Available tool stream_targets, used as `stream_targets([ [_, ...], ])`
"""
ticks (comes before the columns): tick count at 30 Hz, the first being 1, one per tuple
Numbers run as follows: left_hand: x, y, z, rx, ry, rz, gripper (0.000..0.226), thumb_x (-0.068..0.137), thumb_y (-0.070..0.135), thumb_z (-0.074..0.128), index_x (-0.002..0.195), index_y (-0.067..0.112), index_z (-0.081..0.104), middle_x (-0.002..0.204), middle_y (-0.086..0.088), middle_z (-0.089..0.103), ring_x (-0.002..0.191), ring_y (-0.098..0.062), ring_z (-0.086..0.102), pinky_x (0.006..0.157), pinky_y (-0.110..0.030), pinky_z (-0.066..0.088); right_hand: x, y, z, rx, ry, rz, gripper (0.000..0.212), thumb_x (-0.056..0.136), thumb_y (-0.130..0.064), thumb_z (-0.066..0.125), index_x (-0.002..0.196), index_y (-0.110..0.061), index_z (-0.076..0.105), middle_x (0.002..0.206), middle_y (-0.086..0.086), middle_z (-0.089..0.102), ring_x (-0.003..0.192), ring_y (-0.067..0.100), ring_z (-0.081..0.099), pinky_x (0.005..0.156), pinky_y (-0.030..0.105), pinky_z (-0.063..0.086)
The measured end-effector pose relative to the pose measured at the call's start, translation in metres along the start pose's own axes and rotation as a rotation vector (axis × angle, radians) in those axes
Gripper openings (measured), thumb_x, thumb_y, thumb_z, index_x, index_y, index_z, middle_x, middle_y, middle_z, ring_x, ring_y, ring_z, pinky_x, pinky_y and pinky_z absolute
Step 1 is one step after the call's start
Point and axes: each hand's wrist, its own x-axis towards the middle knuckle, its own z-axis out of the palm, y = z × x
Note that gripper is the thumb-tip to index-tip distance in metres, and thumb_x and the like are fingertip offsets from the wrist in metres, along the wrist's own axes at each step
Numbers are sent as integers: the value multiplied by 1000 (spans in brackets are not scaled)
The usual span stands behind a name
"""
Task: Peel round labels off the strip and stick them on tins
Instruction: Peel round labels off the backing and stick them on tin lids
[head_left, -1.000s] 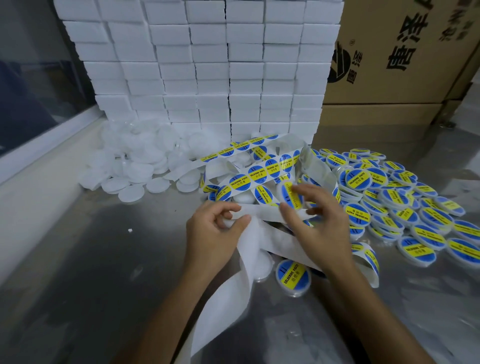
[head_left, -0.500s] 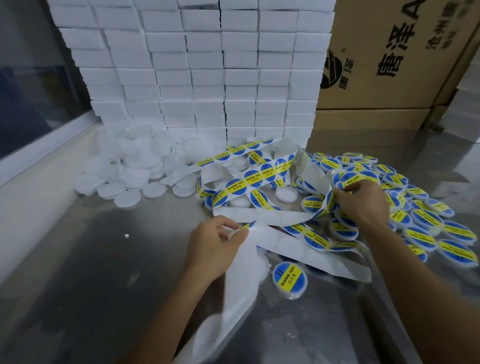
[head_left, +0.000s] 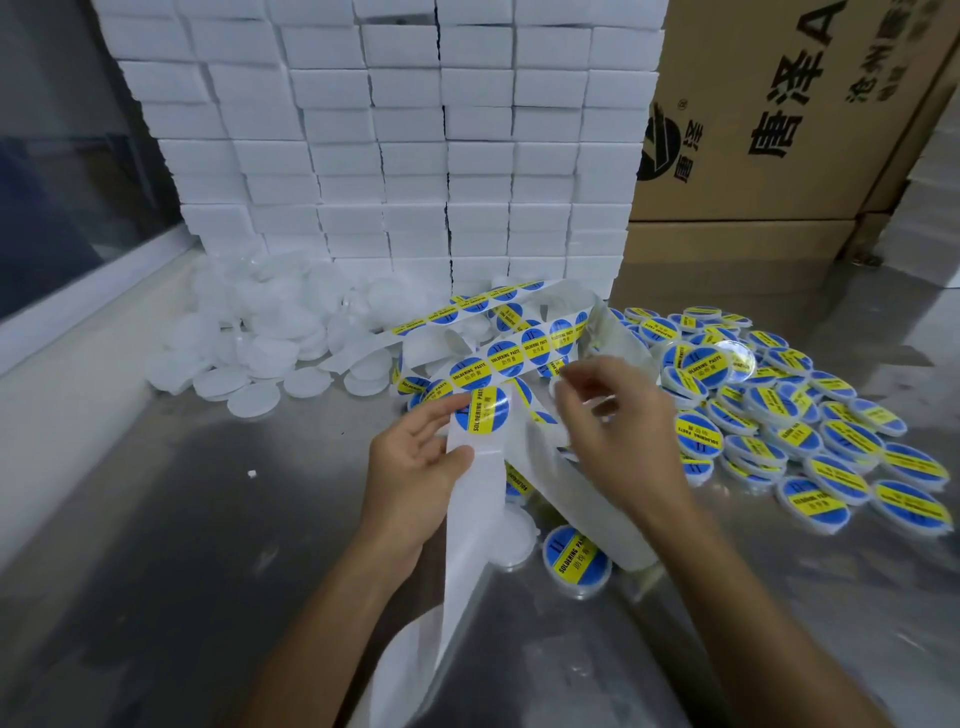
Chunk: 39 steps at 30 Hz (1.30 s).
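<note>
Head view: the steel counter fills the frame, and at its back stands a wall of stacked white boxes with brown cartons to the right. Down in front of the boxes, a heap of plain white tins waits unlabelled on the left side; over on the right, a big spread of labelled tins, blue and yellow faces up. One more labelled tin sits alone near the arms, just beside an unlabelled one.

Between the two piles runs the strip, looping across the counter and trailing off the near edge, its lower run already bare of labels. The left hand holds that strip, thumb pressed on the backing just below the next round label, which sits flat on the paper. The right hand hovers beside it, fingers loosely curled and blurred; whether its grip holds anything I cannot tell.

This looks like the peel step, about to start. The next move calls for a fingertip under the label's edge, a clean lift without folding the sticky side, then a tin from the white heap and a centred press on its lid.
</note>
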Motion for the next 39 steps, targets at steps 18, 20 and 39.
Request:
stream_targets([
  [18,-1,-5,6,41,-14,79,36,82,-7,69,87,28,70,80,17,75,75,4,69,69,-10,50,-50,2,32,-25,1,-232,9,88,-14,72,95,-11,76,92,3,68,85,19,66,72,38,54],
  [20,-2,-5,8,81,-23,111,37,82,-7,69,86,29,70,80,20,74,76,4,68,69,-9,50,-50,2,31,-55,12,-248,9,89,-15,71,94,-11,77,90,3,69,83,20,67,70,38,54],
  [39,0,-7,3,215,-97,141,28,84,-9,66,92,17,72,91,4,74,81,3,68,75,-12,51,-48,0,27,-66,15,-206,6,88,-11,67,82,-10,66,79,0,62,71,13,56,62,32,48],
])
